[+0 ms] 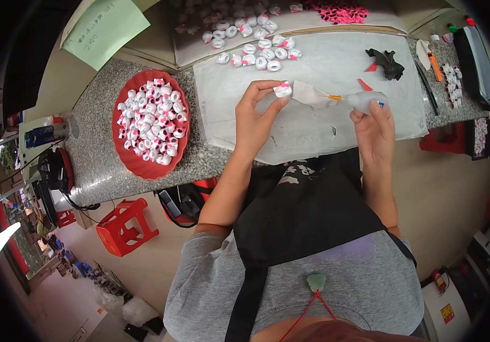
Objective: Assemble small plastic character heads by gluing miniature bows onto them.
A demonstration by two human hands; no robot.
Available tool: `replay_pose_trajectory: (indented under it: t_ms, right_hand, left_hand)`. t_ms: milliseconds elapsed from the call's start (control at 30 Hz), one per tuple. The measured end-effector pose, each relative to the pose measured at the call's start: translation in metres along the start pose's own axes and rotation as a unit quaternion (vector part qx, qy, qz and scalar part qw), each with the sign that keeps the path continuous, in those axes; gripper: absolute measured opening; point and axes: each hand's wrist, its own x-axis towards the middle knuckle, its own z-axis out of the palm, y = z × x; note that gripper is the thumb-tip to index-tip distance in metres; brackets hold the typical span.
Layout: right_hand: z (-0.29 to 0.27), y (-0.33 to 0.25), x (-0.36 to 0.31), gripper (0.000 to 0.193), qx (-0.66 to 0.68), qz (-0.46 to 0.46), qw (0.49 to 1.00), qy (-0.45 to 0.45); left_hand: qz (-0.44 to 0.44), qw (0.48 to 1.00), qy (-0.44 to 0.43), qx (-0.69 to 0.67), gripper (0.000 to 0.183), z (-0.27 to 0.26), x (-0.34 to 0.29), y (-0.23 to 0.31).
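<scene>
My left hand [254, 118] pinches a small white cat-head piece with a pink bow [283, 89] between thumb and fingers, over the white work sheet [319, 137]. In my right hand [376, 132] lies a translucent squeeze bottle [361, 101], its orange collar and thin needle tip pointing left toward the piece. A gap separates the needle from the piece. Between the two hands, a pale scrap of paper or cloth [309, 93] rests behind the needle. Several loose white pieces [268, 54] sit on the far part of the sheet.
A red scalloped tray [121, 149] heaped with white-and-pink pieces stands left on the granite counter [88, 128]. Pink parts [342, 12] are piled at the back. A black crumpled object [390, 65], red slivers [364, 84] and an orange cutter [434, 67] lie right. A red stool [122, 228] stands below.
</scene>
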Motion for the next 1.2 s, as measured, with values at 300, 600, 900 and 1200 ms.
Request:
replay_pose_trajectory:
  t_ms: [300, 600, 900, 1200]
  right_hand:
    - [0.014, -0.014, -0.016, 0.023, -0.129, -0.177, 0.975, -0.044]
    - [0.036, -0.02, -0.035, 0.039, -0.381, -0.391, 0.821, -0.168]
    - [0.042, -0.016, -0.034, 0.037, -0.405, -0.389, 0.81, -0.167]
    - [0.042, -0.015, -0.033, 0.038, -0.405, -0.391, 0.81, -0.166]
  left_hand:
    - [0.049, 0.991, -0.027, -0.125, 0.026, 0.015, -0.011, 0.033]
    - [0.075, 0.988, -0.043, -0.128, 0.033, 0.012, -0.019, 0.041]
    - [0.05, 0.987, -0.043, -0.149, 0.033, 0.008, -0.021, 0.043]
    - [0.047, 0.987, -0.044, -0.15, 0.033, 0.008, -0.02, 0.042]
